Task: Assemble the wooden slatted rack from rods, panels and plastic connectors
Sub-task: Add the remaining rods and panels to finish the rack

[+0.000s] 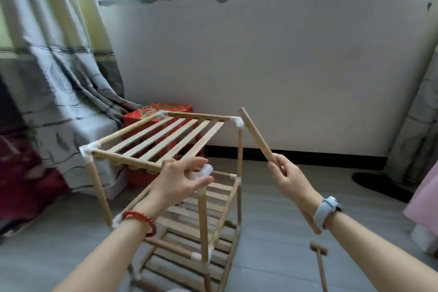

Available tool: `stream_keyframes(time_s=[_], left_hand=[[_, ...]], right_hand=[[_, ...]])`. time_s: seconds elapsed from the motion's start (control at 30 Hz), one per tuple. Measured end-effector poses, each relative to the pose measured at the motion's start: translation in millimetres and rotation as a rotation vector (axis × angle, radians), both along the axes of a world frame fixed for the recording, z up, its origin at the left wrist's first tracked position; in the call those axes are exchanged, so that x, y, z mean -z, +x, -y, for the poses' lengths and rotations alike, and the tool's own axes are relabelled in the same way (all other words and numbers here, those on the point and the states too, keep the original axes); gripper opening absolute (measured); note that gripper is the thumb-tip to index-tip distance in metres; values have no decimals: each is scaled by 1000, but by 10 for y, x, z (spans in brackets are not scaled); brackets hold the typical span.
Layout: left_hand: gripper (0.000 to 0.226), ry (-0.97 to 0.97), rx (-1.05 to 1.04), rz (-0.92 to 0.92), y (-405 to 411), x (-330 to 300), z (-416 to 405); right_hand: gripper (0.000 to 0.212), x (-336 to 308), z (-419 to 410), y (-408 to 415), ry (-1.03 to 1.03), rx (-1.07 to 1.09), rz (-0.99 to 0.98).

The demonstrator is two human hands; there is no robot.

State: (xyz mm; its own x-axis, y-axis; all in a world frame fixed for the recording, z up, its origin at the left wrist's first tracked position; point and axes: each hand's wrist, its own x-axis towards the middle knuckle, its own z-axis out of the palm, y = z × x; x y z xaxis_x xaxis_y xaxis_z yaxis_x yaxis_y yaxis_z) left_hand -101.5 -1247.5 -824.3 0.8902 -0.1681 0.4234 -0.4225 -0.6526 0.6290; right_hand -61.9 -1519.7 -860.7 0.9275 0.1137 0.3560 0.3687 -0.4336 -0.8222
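The wooden slatted rack (166,140) stands on the floor in the middle, with several slatted shelves joined by rods and white plastic connectors. Its top shelf is tilted, high at the far side. My left hand (182,180) reaches over the near right corner, its fingers around a white plastic connector (204,171) on top of an upright rod (203,220). My right hand (292,181) grips a loose wooden rod (257,136) that slants up and to the left, its tip close to the far right corner connector (239,122).
A small wooden mallet (320,261) lies on the grey floor at the lower right. A red box (151,114) sits behind the rack, next to a grey curtain (54,92) on the left. A white wall closes the back; pink fabric shows at the right edge.
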Motion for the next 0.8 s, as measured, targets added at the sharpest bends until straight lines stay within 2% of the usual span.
stream_keyframes(time_s=[0.1,0.17,0.23,0.37,0.43,0.5,0.6,0.8], left_hand=[[23,-48,59,-88,-302,-78,-430],[24,-49,53,-135,-497,-138,-695],[23,-53,22,-162,-652,-178,-900],[20,-110,-278,-89,-1000,-67,-1335],[30,-205,-349,-48,-1157,15,-1413],[27,-241,-404,7,-1258,49,-1441],[21,-344,-434,-16,-1262,73,-1418],[27,-532,-431,-116,-1092,44,-1224]], right_hand=[[21,-95,-315,-75,-291,-61,66],[21,-179,-552,-149,-493,-100,115],[27,-289,-764,-268,-605,-173,247],[35,-395,-1273,-512,-717,-350,457],[31,-400,-1454,-580,-741,-401,524],[29,-398,-1604,-629,-756,-446,582],[24,-367,-1716,-702,-780,-487,609],[25,-367,-1701,-720,-759,-445,663]])
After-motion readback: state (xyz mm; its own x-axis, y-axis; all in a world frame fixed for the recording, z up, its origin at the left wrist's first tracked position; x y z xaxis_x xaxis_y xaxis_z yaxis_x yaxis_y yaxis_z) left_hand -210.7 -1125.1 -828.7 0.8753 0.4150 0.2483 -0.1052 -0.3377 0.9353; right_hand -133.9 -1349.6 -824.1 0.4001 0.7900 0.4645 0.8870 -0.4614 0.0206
